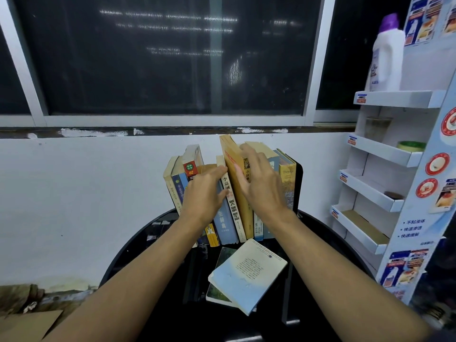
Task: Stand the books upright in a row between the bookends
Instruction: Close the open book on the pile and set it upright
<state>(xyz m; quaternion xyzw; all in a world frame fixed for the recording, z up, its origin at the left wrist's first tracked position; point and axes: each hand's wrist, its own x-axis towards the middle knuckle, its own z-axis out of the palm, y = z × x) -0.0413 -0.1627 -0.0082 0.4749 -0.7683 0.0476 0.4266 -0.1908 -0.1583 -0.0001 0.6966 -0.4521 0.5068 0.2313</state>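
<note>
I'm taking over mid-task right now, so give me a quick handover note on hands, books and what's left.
Left hand: open, fingers resting on the left part of the upright row.
Right hand: open, flat against the tall orange book.
Black bookend closes the right end; left end hidden.
Done: most books stand.
Remaining: two flat books on the table to stand in.

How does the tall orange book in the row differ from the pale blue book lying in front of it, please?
The orange book stands on end in the row, leaning slightly, while the pale blue book lies flat on the table, atop a green book. The right hand touches the orange book; nothing touches the pale blue book. Both look like paperbacks.
</note>
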